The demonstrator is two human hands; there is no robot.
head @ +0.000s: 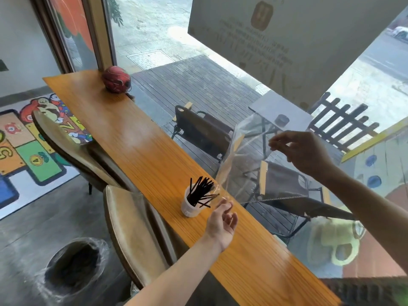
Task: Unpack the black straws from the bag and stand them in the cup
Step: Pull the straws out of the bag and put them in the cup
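A white cup [189, 208] stands on the narrow wooden counter [136, 146] with several black straws [202, 191] leaning in it. A clear plastic bag [247, 160] hangs in the air to the right of the cup, its lower corner reaching the straw tips. My right hand [302, 151] pinches the bag's upper edge, raised above the counter's far side. My left hand [221, 224] hovers just right of the cup with fingers loosely curled; its fingertips are at the bag's lower corner, and whether they hold it is unclear.
A red helmet [116, 79] sits at the counter's far end. Two tan padded chairs [136, 235] stand along the counter's left side, and a lined bin [74, 266] is on the floor. A window pane runs along the counter's right edge.
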